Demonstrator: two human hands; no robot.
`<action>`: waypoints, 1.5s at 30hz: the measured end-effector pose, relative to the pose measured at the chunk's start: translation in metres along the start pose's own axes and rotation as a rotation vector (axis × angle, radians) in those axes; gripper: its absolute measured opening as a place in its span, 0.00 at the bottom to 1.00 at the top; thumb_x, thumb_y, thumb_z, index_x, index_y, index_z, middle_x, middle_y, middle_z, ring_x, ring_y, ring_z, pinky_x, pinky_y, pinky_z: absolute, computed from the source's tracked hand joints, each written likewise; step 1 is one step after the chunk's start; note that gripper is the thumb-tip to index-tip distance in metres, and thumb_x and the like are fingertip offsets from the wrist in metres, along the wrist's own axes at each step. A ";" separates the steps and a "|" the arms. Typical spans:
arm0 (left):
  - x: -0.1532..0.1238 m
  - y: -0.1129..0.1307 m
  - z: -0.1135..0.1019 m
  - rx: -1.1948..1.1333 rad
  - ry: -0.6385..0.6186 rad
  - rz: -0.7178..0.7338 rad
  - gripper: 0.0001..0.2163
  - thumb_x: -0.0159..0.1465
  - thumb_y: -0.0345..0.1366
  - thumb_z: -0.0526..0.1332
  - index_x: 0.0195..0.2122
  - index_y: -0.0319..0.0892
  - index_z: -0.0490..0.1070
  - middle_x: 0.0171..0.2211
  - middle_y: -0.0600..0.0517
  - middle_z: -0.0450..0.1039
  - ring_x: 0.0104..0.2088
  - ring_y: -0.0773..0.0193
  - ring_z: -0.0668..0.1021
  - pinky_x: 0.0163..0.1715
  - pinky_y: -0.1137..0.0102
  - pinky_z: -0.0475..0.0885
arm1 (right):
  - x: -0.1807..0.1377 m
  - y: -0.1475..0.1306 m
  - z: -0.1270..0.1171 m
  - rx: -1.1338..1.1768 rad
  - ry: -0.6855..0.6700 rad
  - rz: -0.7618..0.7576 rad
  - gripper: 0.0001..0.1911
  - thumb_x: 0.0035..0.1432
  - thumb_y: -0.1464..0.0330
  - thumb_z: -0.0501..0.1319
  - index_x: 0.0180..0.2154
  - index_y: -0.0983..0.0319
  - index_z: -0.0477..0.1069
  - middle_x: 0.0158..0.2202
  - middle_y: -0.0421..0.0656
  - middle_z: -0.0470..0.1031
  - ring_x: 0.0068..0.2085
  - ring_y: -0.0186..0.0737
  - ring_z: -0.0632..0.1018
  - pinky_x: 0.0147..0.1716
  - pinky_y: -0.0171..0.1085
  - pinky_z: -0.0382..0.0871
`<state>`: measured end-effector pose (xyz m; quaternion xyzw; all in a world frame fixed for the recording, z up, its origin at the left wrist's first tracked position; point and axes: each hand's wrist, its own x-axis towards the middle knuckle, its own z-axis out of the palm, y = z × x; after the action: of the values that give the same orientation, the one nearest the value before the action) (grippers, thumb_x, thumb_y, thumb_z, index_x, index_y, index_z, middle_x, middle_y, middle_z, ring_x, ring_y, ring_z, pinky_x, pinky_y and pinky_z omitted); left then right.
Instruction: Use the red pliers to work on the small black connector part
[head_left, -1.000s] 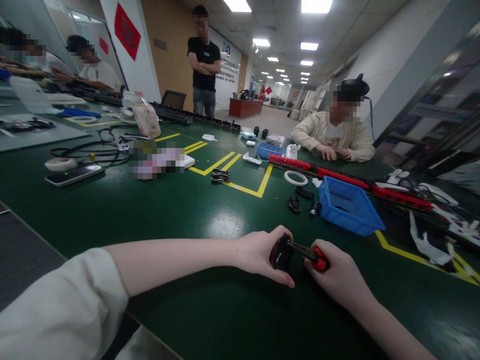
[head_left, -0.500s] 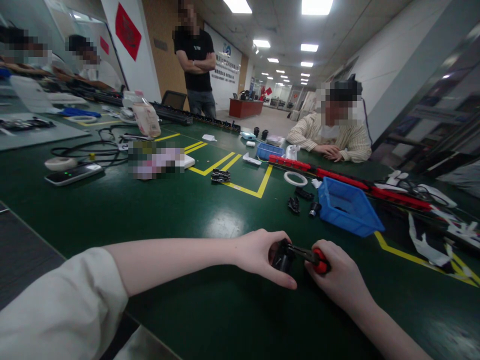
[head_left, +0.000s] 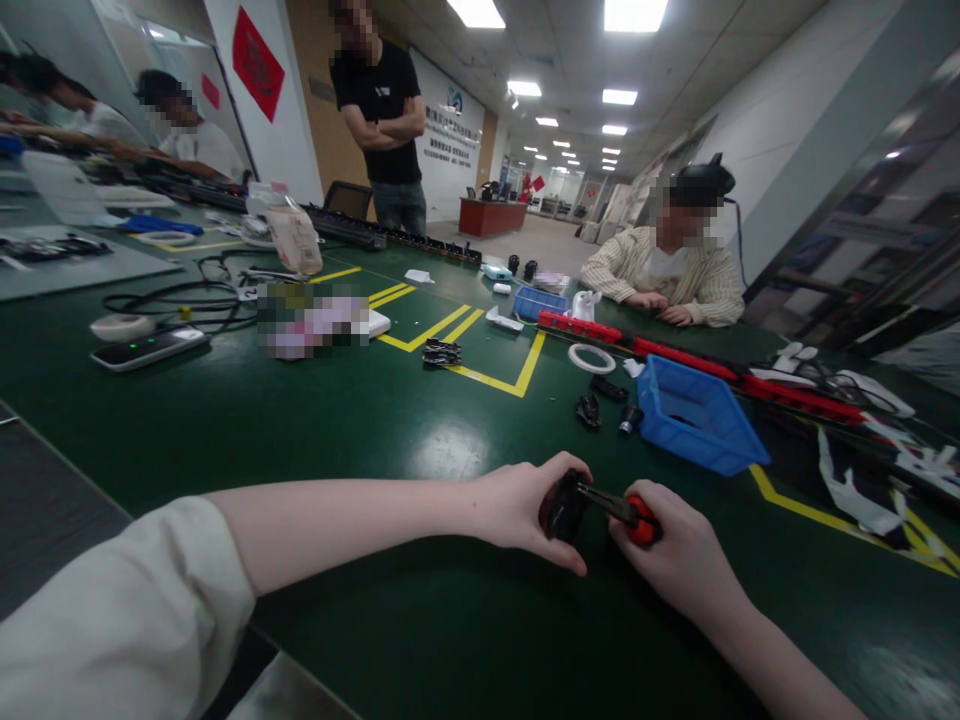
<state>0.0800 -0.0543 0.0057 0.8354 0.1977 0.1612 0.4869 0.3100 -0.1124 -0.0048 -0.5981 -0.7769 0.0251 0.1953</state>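
My left hand (head_left: 517, 505) is closed around a small black part (head_left: 564, 507) that rests on the green table (head_left: 360, 420). My right hand (head_left: 679, 555) grips a screwdriver with a red and black handle (head_left: 639, 518). Its dark shaft (head_left: 600, 499) points left and its tip meets the top of the black part. Both hands are close together near the table's front edge.
A blue bin (head_left: 694, 415) stands beyond my right hand, with small black parts (head_left: 589, 409) and a white ring (head_left: 591, 357) beside it. A red rail (head_left: 697, 365) crosses the right side. A phone (head_left: 146, 349) and cables lie left. A seated person (head_left: 667, 275) works opposite; another stands behind.
My hands hold nearly the same pose; my left fingers have shifted slightly on the black part. The standing person has stepped closer and leftward.
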 end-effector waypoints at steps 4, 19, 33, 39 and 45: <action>0.000 0.001 0.000 0.023 0.001 0.004 0.36 0.50 0.41 0.71 0.55 0.44 0.53 0.30 0.56 0.69 0.29 0.66 0.73 0.24 0.75 0.65 | 0.000 0.001 0.002 0.003 0.019 -0.007 0.05 0.50 0.66 0.58 0.27 0.58 0.62 0.26 0.40 0.68 0.28 0.38 0.70 0.26 0.37 0.64; -0.001 0.000 0.001 -0.106 0.028 0.004 0.34 0.51 0.45 0.70 0.53 0.43 0.54 0.28 0.57 0.67 0.26 0.68 0.72 0.22 0.75 0.65 | -0.001 0.000 0.002 0.029 0.063 0.043 0.05 0.50 0.65 0.58 0.26 0.58 0.62 0.25 0.40 0.68 0.27 0.39 0.70 0.26 0.38 0.64; -0.004 0.005 -0.003 -0.189 -0.005 -0.123 0.26 0.51 0.49 0.68 0.45 0.41 0.63 0.32 0.55 0.68 0.29 0.68 0.71 0.25 0.74 0.64 | -0.002 0.004 0.003 -0.032 0.050 0.005 0.05 0.49 0.66 0.58 0.27 0.58 0.62 0.26 0.41 0.68 0.27 0.39 0.69 0.26 0.37 0.63; -0.004 0.007 -0.005 -0.136 -0.018 -0.118 0.23 0.54 0.48 0.67 0.44 0.41 0.63 0.31 0.55 0.67 0.29 0.68 0.70 0.25 0.74 0.63 | -0.001 0.001 0.002 -0.032 0.064 0.002 0.05 0.49 0.66 0.58 0.26 0.57 0.62 0.25 0.40 0.68 0.27 0.39 0.70 0.26 0.37 0.63; -0.003 0.004 -0.002 -0.103 -0.009 -0.088 0.28 0.52 0.50 0.67 0.47 0.42 0.60 0.29 0.57 0.66 0.26 0.69 0.69 0.23 0.75 0.62 | -0.001 -0.002 0.001 0.005 0.074 -0.003 0.06 0.49 0.65 0.58 0.26 0.57 0.61 0.25 0.40 0.68 0.26 0.38 0.69 0.25 0.37 0.62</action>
<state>0.0772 -0.0556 0.0102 0.8003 0.2238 0.1459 0.5369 0.3084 -0.1137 -0.0053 -0.5968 -0.7700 0.0045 0.2254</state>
